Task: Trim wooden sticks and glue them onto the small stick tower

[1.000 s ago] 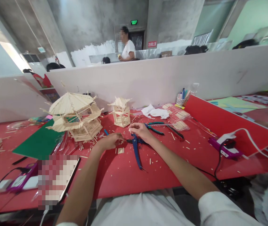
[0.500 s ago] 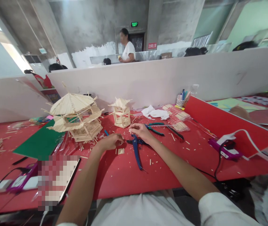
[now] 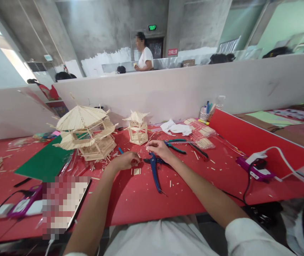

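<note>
My left hand (image 3: 125, 160) rests on the red table (image 3: 146, 199) with its fingers curled together; what they pinch is too small to name. My right hand (image 3: 159, 148) is just to the right, fingers pinched on a thin wooden stick. Blue-handled pliers (image 3: 154, 170) lie on the table under and between the hands. A small glued row of sticks (image 3: 137, 171) lies just in front of my left hand. A small stick pavilion (image 3: 138, 126) stands right behind the hands.
A large stick pavilion (image 3: 86, 131) stands on a green mat (image 3: 45, 161) at left. Teal pliers (image 3: 177, 145), bags of sticks (image 3: 202, 133), a pen cup (image 3: 205, 112) and a purple glue gun (image 3: 255, 167) lie right. Another glue gun (image 3: 25, 202) sits at front left. A white partition (image 3: 194, 85) backs the table.
Both hands have stayed almost still, the left one shifting only slightly. A co-worker's arm has come into view at the far right behind the red divider.
</note>
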`<state>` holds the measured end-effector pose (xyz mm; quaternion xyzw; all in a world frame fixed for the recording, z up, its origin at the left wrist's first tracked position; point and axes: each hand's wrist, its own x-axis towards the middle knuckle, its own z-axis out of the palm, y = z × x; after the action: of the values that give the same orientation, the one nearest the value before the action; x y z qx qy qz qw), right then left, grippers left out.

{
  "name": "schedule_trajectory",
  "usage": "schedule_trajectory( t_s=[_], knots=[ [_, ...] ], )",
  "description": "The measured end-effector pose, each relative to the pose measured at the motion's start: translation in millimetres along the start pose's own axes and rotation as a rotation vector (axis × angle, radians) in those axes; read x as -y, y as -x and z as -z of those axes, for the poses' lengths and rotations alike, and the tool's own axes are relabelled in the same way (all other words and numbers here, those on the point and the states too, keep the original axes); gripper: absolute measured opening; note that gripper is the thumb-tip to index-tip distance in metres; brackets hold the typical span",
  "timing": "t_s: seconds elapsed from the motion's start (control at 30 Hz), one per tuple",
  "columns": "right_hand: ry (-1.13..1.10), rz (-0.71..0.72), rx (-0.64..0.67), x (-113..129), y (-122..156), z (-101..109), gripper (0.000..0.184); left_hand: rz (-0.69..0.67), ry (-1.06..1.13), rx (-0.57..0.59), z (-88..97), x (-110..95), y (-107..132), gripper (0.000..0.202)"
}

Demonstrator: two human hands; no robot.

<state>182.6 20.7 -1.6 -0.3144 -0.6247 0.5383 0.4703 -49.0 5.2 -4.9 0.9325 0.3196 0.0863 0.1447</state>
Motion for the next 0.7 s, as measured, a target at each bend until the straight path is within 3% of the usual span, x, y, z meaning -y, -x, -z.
schedule_trajectory(
  t_s=[0.23, 0.7],
  knots=[
    [0.005, 0.005, 0.004, -3.2, -1.3, 0.7, 0.020, 0.067, 0.018, -0.024, -2.7, 5.4, -1.4, 0.016],
    [0.017, 0.008, -0.015, -7.6, -2.9, 0.8, 0.019, 0.067, 0.013, -0.032, -4.0, 6.4, -1.0, 0.020]
  ],
)
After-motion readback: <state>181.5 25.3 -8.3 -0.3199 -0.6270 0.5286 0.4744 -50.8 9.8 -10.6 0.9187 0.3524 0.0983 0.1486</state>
